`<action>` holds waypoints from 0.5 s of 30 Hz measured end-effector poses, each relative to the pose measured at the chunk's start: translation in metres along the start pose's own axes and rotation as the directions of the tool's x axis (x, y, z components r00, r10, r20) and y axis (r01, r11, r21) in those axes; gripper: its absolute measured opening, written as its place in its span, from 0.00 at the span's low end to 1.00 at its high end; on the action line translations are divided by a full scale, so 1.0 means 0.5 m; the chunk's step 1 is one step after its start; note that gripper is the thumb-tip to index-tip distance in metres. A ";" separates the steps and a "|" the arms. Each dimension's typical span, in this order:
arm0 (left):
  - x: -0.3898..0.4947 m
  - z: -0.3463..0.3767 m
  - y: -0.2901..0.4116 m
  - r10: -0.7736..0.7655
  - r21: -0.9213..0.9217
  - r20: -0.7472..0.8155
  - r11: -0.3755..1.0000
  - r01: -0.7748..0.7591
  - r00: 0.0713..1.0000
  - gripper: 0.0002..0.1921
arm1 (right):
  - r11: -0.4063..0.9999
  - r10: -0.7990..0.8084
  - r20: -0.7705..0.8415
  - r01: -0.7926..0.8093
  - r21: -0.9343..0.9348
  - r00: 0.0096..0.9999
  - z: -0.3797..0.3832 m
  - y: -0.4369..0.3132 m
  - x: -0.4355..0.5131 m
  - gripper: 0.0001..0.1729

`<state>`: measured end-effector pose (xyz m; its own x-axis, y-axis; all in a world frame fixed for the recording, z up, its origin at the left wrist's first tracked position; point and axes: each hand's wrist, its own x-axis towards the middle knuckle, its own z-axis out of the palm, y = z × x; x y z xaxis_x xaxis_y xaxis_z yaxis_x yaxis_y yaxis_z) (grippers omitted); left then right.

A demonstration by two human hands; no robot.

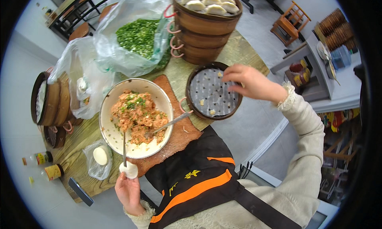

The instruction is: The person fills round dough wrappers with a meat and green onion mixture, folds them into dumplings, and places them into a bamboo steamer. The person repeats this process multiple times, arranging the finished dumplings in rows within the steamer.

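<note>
My left hand [129, 191] holds a round dough wrapper [129, 170] by the bowl's near rim. A metal utensil handle [124, 153] reaches from the filling over the wrapper. The white enamel bowl [106, 121] contains reddish minced filling [135, 112] with chopped greens, and a metal spoon [174, 120] leans in it. Over the right edge of a round steamer tray [206, 91] with a perforated grey liner is my right hand [249, 81], fingers bent; whether they pinch anything is unclear. Small dough bits dot the liner. A stack of bamboo steamers [203, 29] bears dumplings [209, 1] on top.
Behind the bowl, a plastic bag [103, 29] holds chopped greens [138, 36]. More steamers [56, 100] stand at the left. Wrappers [100, 156] lie in a small bag. A phone [80, 191] and jars [53, 172] are near the table's left edge. A wooden board [179, 139] lies under the bowl.
</note>
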<state>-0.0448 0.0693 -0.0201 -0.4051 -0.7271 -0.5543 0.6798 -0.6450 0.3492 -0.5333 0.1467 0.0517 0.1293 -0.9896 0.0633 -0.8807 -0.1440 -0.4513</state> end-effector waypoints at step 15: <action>-0.030 -0.036 -0.008 0.049 -0.044 -0.114 0.998 -0.054 0.992 0.17 | 0.928 -0.023 0.208 0.098 -0.358 0.978 -0.032 -0.139 0.094 0.32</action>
<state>-0.0302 0.0872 -0.0267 -0.2993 -0.7264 -0.6187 0.7267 -0.5938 0.3455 -0.4730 0.1100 0.1002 0.2414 -0.9639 -0.1126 -0.9683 -0.2316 -0.0937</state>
